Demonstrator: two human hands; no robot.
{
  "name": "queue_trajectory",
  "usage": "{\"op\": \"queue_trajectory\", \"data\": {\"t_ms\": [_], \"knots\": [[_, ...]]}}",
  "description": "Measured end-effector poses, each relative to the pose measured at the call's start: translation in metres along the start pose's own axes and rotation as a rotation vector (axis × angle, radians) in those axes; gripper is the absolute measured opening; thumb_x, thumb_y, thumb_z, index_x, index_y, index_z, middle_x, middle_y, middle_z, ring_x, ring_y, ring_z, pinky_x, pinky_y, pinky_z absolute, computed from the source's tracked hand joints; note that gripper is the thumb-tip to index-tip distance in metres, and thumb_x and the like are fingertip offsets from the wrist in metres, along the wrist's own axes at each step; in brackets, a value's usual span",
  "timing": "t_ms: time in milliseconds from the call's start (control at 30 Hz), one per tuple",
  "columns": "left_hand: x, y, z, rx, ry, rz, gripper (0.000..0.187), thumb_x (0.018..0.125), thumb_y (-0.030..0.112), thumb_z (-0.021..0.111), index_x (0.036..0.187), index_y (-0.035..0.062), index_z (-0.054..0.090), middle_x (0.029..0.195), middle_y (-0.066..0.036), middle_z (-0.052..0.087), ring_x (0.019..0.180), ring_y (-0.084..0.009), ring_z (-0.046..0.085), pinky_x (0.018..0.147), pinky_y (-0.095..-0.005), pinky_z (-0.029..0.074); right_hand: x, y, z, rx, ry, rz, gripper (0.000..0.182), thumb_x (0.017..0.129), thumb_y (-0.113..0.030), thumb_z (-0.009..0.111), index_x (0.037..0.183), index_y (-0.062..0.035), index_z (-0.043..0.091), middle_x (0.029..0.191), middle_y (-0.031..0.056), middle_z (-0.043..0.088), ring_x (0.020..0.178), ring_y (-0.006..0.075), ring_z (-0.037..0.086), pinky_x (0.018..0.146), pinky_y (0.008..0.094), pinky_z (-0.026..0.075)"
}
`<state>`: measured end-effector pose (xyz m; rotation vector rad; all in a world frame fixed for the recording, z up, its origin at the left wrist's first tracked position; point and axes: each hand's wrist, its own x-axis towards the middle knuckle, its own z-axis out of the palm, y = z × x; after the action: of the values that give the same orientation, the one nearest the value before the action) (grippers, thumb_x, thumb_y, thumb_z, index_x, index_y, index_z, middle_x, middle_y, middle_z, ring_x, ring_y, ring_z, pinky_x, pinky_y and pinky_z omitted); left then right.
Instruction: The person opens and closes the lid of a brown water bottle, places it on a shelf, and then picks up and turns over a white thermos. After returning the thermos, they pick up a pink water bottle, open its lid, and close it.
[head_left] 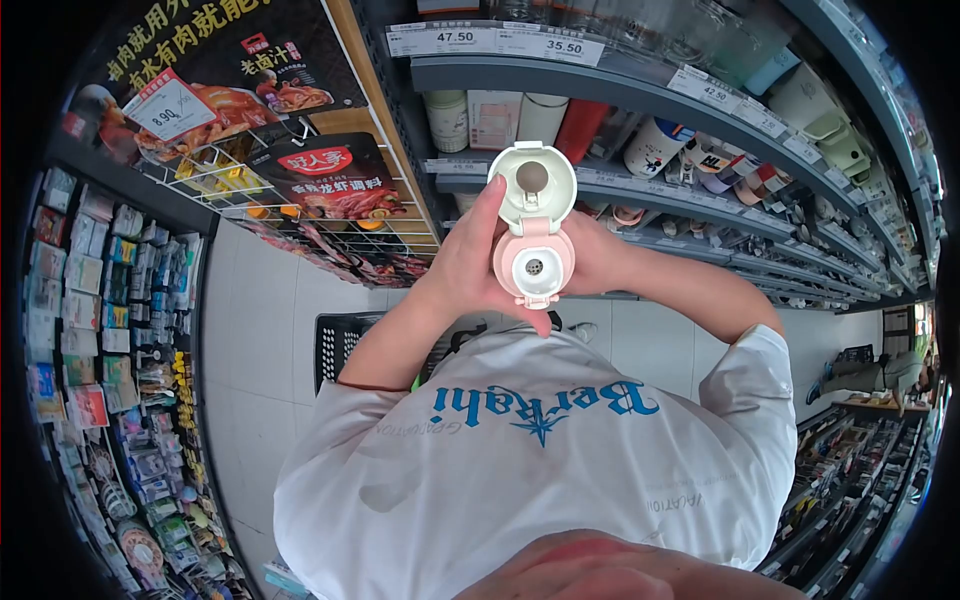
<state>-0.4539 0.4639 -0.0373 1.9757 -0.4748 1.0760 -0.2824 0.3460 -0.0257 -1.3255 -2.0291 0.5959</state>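
A pink vacuum flask (562,262) is held up in front of my chest, seen from above. Its flip lid (517,205) stands open on the hinge, showing a cream inside with a round brown-grey seal. The white mouthpiece with a small perforated drinking hole faces up. My left hand (465,255) is wrapped around the flask's left side, with one finger up along the lid's edge and another below the front latch. My right hand (592,252) grips the flask from the right; its fingers are mostly hidden behind the flask.
Ahead, shelves (600,75) with price tags hold cups and bottles. A rack of seasoning packets (330,175) stands at the left front. Packaged goods (120,330) line the far left. A black basket (335,345) is below my left arm. Another person (880,375) is at the far right.
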Motion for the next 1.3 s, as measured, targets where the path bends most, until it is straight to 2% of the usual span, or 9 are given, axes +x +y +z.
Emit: {"op": "queue_trajectory", "data": {"t_ms": [267,333,467,633,700,733,800,1000,1300], "knots": [[0.003,0.001,0.0,-0.028,-0.011,-0.052,0.155,0.045,0.055,0.09,0.152,0.0023,-0.01,0.149,-0.029,0.028,0.135,-0.0393,0.039,0.111,-0.0493,0.032,0.007,-0.002,-0.006,-0.01,-0.076,0.044,0.081,0.077,-0.027,0.08,0.14,-0.0074,0.033,0.133,0.0187,0.048,0.117,0.0385,0.055,0.095,0.0437,0.048],[0.005,0.003,0.004,-0.034,0.131,-0.064,0.154,0.042,0.058,0.09,0.153,0.0008,-0.001,0.135,-0.025,0.051,0.121,-0.0364,0.055,0.102,-0.0435,0.043,0.008,-0.005,-0.005,0.012,-0.055,0.034,0.081,0.077,-0.027,0.08,0.14,-0.0067,0.033,0.133,0.0189,0.048,0.118,0.0378,0.055,0.096,0.0433,0.048],[0.008,0.007,0.003,-0.029,0.148,-0.128,0.153,0.044,0.057,0.09,0.152,-0.0004,-0.002,0.133,-0.024,0.052,0.119,-0.0341,0.057,0.101,-0.042,0.044,0.005,-0.006,0.003,0.052,0.028,0.002,0.088,0.076,-0.026,0.08,0.143,-0.0023,0.028,0.136,0.0201,0.046,0.122,0.0351,0.053,0.1,0.0409,0.045],[0.013,0.011,0.011,-0.395,0.26,-0.337,0.144,0.055,0.049,0.092,0.152,-0.0004,-0.001,0.127,-0.022,0.057,0.115,-0.0288,0.06,0.099,-0.0397,0.045,0.0,-0.018,0.022,0.208,0.133,0.015,0.098,0.076,-0.024,0.08,0.148,0.0018,0.018,0.142,0.0196,0.042,0.131,0.0298,0.046,0.106,0.039,0.038],[0.015,0.012,0.014,-0.435,0.263,-0.356,0.142,0.058,0.052,0.089,0.152,0.0001,-0.003,0.122,-0.024,0.058,0.112,-0.0295,0.061,0.097,-0.0411,0.047,-0.001,-0.015,0.04,0.401,0.31,-0.023,0.095,0.077,-0.021,0.079,0.147,0.0008,0.02,0.14,0.0176,0.043,0.131,0.0272,0.045,0.106,0.04,0.037],[0.017,0.012,0.015,-0.475,0.266,-0.374,0.14,0.062,0.056,0.086,0.151,0.0006,-0.006,0.118,-0.027,0.059,0.109,-0.0303,0.062,0.095,-0.0424,0.05,-0.002,-0.014,0.046,0.4,0.316,-0.023,0.095,0.077,-0.021,0.079,0.147,0.0008,0.02,0.14,0.0176,0.043,0.131,0.0272,0.045,0.106,0.04,0.037],[0.019,0.015,0.018,-0.492,0.279,-0.402,0.14,0.062,0.057,0.085,0.152,0.0014,-0.007,0.12,-0.027,0.058,0.11,-0.0304,0.062,0.095,-0.0427,0.05,-0.002,-0.015,0.056,0.533,0.384,0.041,0.091,0.075,-0.019,0.079,0.145,-0.0005,0.024,0.137,0.0155,0.045,0.128,0.025,0.046,0.105,0.0394,0.038],[0.022,0.022,0.023,-0.579,0.315,-0.455,0.138,0.064,0.055,0.085,0.152,0.0042,-0.009,0.128,-0.028,0.053,0.112,-0.0313,0.061,0.094,-0.0442,0.051,-0.006,-0.035,0.063,0.563,0.513,0.133,0.087,0.074,-0.018,0.079,0.143,-0.0021,0.027,0.135,0.0129,0.047,0.126,0.0227,0.048,0.104,0.0372,0.039],[0.011,0.023,0.029,-0.567,0.292,-0.481,0.139,0.065,0.045,0.089,0.152,0.0046,-0.012,0.142,-0.022,0.041,0.111,-0.029,0.062,0.093,-0.0415,0.052,-0.017,-0.031,0.082,0.568,0.573,0.057,0.089,0.074,-0.017,0.078,0.145,-0.0019,0.026,0.137,0.0114,0.045,0.129,0.0215,0.045,0.106,0.037,0.035]]}}
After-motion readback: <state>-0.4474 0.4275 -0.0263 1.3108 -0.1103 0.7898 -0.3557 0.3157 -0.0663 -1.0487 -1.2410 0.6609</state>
